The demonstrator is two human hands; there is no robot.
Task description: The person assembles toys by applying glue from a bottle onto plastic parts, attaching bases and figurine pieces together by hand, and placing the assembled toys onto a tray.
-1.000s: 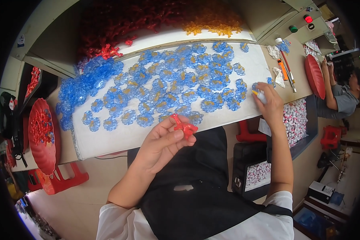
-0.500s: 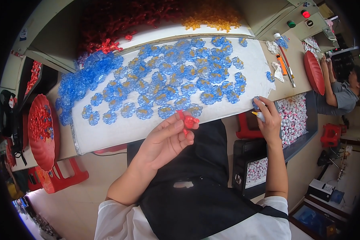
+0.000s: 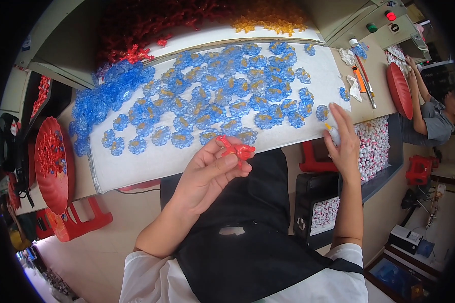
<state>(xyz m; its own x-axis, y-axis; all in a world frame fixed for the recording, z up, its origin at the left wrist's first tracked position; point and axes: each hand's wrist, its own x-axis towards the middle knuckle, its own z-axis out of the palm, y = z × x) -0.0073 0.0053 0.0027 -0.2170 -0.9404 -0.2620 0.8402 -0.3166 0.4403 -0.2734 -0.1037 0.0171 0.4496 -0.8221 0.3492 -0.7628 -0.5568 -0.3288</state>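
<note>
- While the left hand (image 3: 207, 174) pinches a red plastic piece (image 3: 237, 150) between thumb and fingertips, that piece sits at the hand's 1 o'clock, just off the near edge of the white work board (image 3: 136, 169).
- Long axis of the red plastic piece runs roughly from 10 o'clock to 4 o'clock; its shape is branched and glossy, apparently hard moulded plastic.
- Nearest blue flower pieces (image 3: 212, 101) lie at 12 o'clock from the left fingertips, close but apart; the left hand is the nearer hand to them.
- Right hand (image 3: 343, 146) closes its fingers around a small white bottle with a yellow tip (image 3: 332, 132), at the board's 4 o'clock corner.
- Blue flower pieces are translucent, rosette-shaped, many with amber centres, spread flat in a single layer.
- Red round tray (image 3: 48, 166) of red parts stands at 9 o'clock, well apart.
</note>
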